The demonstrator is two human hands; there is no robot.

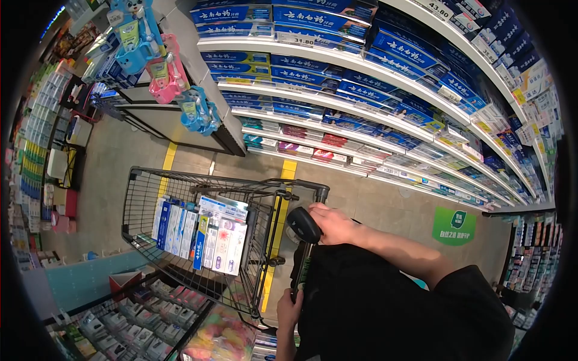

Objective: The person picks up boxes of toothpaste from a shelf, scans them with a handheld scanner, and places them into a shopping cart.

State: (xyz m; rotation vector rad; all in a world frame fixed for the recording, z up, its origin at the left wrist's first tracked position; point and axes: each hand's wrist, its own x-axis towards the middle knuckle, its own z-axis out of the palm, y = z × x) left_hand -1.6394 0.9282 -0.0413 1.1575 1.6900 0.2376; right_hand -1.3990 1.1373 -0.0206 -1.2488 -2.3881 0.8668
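Note:
A black wire shopping cart (189, 174) stands left of my body, holding several upright toothpaste boxes (174, 228) and larger white boxes (223, 243) beside them. Around the cart's handle end, next to a round black knob-like piece (304, 225), my right hand (330, 224) is closed. Lower down, my left hand (289, 308) wraps round the other part of the same handle bar. The fingers of both hands show only in part.
Long shelves (289, 51) of blue toothpaste boxes run across the top and right. Blue and pink cup sets (165, 75) hang at the shelf end. Another display (144, 319) stands at the lower left, by a bag of colourful items (220, 337). A green sticker (454, 225) marks the floor.

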